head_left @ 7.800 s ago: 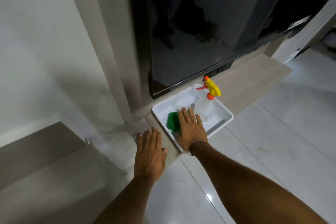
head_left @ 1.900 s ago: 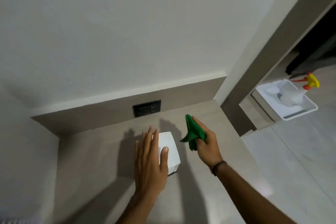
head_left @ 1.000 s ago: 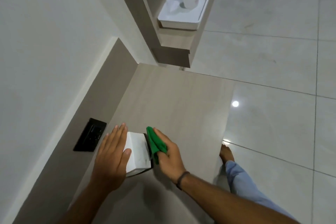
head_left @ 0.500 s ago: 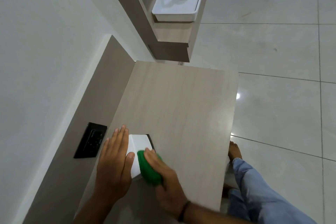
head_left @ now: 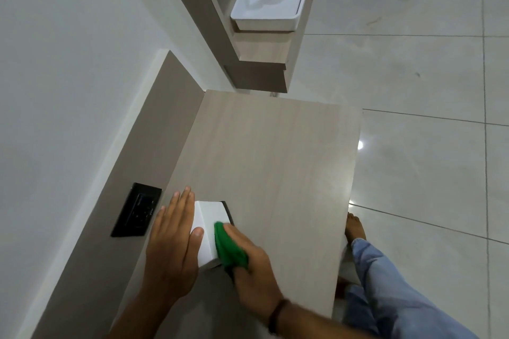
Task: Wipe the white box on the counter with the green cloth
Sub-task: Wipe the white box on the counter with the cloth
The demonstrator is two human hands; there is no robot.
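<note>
Green cloth (head_left: 230, 250) bunched in right hand (head_left: 252, 270) against white box (head_left: 209, 224), left hand (head_left: 172, 250) flat, steadying box

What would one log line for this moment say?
step: wiping | left hand: steadies white box | right hand: presses green cloth on box | counter

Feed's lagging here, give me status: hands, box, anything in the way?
Left hand flat, bracing white box. Right hand pressing green cloth on box's right side. Counter around it clear.
</note>
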